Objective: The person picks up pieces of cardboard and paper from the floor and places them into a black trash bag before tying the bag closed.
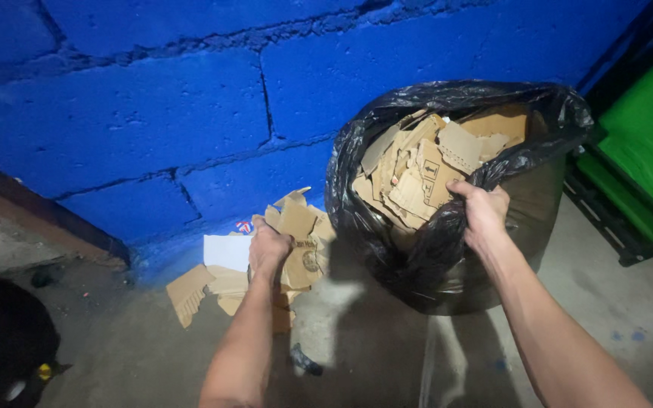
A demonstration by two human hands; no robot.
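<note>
**Cardboard scraps gripped beside a stuffed black bag**

Left hand (268,249) closed around a clutch of torn cardboard pieces (301,240), fingers curled over the top of the bundle, forearm stretched down and forward from the bottom edge of the view. More cardboard scraps (190,289) lying loose on the concrete floor (137,355) just under and left of that hand, brown and ragged at the edges, some showing corrugation. One white sheet (226,251) among them, touching the brown pieces and resting against the foot of the wall.

Right hand (482,211) clenched on the near rim of a black plastic bag (387,227), knuckles up, plastic bunched under the fingers. Bag standing open on the floor to the right of the loose pile, mouth tilted toward the camera, packed nearly to the rim with more torn cardboard (432,162) in flat brown slabs, a few bearing dark printed marks. Glossy plastic creased around the opening.

Behind everything, a blue painted block wall (153,113) with dark mortar lines. At far right, a green bin (644,143) standing close to the bag, though contact between the two not clear. At lower left, a dark rounded object (1,340), too dim to identify. A small dark item (305,361) on the floor between the forearms, also unclear.
</note>
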